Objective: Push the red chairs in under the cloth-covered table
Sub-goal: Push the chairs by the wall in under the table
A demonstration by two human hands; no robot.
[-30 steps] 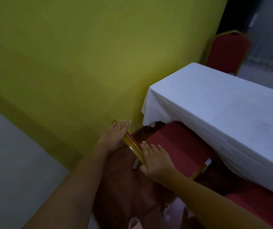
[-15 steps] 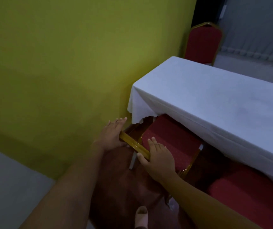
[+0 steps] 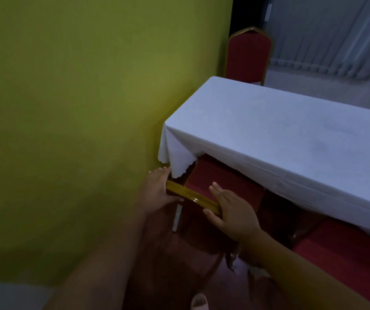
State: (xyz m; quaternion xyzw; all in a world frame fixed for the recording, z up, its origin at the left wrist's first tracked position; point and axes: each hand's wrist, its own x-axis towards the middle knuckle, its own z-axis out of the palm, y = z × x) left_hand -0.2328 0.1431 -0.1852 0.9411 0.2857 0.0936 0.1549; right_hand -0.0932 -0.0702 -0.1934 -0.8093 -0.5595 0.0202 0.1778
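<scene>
A red chair (image 3: 218, 182) with a gold frame stands at the near left corner of the table (image 3: 280, 135), which is covered in a white cloth. Its seat is partly under the cloth's hanging edge. My left hand (image 3: 157, 191) presses on the left end of the gold top rail of the chair's back. My right hand (image 3: 231, 211) lies flat over the right end of the same rail, thumb under it. A second red chair (image 3: 345, 253) stands at the lower right, its seat out from under the table.
A yellow-green wall (image 3: 79, 108) runs close along the left. A third red chair (image 3: 250, 54) stands behind the table's far end. Grey curtains (image 3: 327, 34) hang at the back right. My foot (image 3: 199, 302) shows on the dark floor below.
The chair has slid farther under the cloth, with both hands following on its back rail. My view has shifted so the table sits more to the right.
</scene>
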